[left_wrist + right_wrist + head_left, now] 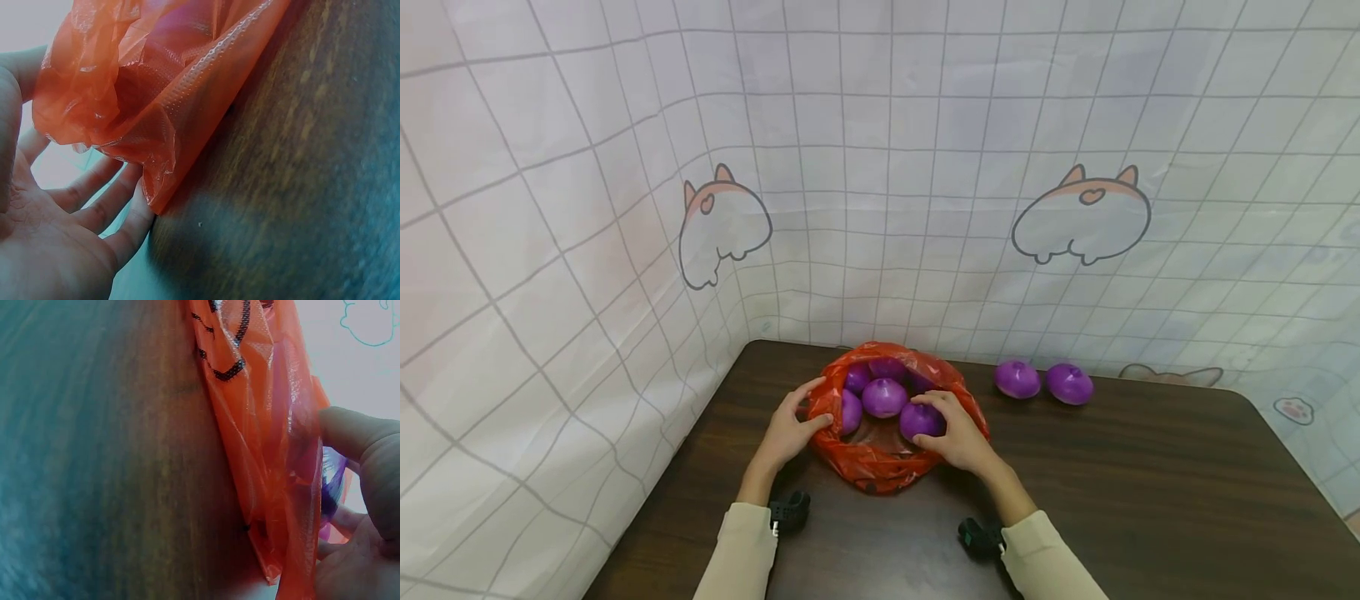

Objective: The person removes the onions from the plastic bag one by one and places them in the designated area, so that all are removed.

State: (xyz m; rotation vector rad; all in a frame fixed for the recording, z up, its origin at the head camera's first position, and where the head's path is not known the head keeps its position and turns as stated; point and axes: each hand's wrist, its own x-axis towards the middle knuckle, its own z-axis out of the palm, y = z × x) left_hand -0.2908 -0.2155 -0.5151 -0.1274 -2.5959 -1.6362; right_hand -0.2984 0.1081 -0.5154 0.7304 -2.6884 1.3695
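A crinkled translucent orange-red plastic bag [880, 458] lies open on the dark wooden worktop [1150, 500]. The left hand [790, 429] pinches its rim; the right hand [958, 437] grips one glossy purple onion [920, 419]. Five onions show inside the bag, two [1017, 378] outside.

Your way is open over the bench's [1150, 492] right half and front edge. Bag [880, 462] blocks back-left centre; two purple onions [1043, 382] sit near the back edge.
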